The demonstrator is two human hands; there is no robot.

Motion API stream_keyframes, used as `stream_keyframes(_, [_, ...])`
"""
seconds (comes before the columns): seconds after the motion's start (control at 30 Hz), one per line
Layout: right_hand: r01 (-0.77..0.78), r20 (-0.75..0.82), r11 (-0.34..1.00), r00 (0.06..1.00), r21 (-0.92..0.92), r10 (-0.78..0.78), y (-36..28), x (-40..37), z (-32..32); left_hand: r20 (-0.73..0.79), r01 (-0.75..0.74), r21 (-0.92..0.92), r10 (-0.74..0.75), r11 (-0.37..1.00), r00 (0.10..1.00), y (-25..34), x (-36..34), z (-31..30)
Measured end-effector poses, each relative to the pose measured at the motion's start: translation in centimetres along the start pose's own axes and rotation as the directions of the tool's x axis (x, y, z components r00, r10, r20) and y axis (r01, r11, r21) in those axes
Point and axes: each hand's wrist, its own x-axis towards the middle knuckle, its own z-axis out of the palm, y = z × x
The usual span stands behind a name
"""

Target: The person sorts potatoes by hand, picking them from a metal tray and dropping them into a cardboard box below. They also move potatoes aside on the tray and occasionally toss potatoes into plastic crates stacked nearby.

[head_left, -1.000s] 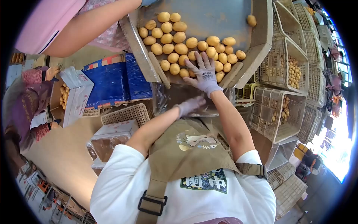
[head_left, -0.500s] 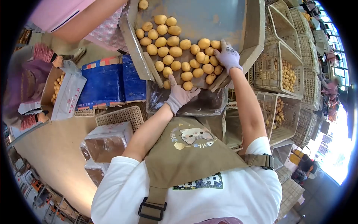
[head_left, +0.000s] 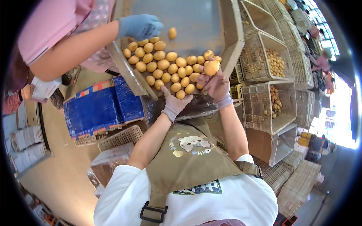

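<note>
At tray edge | right grip holds fruit | left grip seemingly open

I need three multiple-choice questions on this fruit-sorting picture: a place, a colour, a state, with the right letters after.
1. Where does the lone round yellow fruit lie?
A. in a wire basket
B. on the bare grey sorting tray, apart from the heap
C. on the floor

2. What colour is the co-worker's glove?
A. red
B. black
C. blue

3. What does the person's right hand do?
A. holds one oval yellow fruit lifted
B. lies flat and empty
C. grips a basket

1 B, it sits alone above the heap; 2 C, the glove is pale blue; 3 A, fingers close around the fruit.
</note>
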Motion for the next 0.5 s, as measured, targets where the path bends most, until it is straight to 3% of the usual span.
stream_keyframes(0.03, [0.015, 0.013, 0.999, 1.0, 0.036, -0.016, -0.1, -0.8, 0.6, -0.009, -0.011, 0.033, 0.012, 0.999, 1.0, 0.1, -0.2, 0.1])
stream_keyframes(0.13, [0.053, -0.08, 0.987, 0.995, -0.153, -0.065, -0.7, -2.6, 0.1, -0.039, -0.029, 0.163, 0.035, 0.986, 0.999, 0.0, -0.1, 0.4])
stream_keyframes(0.27, [0.092, -0.191, 0.816, 0.952, -0.571, -0.241, -1.5, -4.0, 1.6, -0.074, -0.028, 0.186, 0.043, 0.982, 0.996, 0.0, -0.1, 0.7])
stream_keyframes(0.4, [0.13, -0.109, 0.698, 0.952, -0.704, -0.287, -2.4, -4.3, 1.3, -0.079, -0.036, 0.174, 0.05, 0.984, 0.996, 0.0, -0.1, 0.7])
stream_keyframes(0.5, [0.101, -0.143, 0.753, 0.957, -0.65, -0.252, -2.9, -3.5, 1.4, -0.111, -0.052, 0.135, 0.067, 0.989, 0.992, -0.2, -0.5, 1.3])
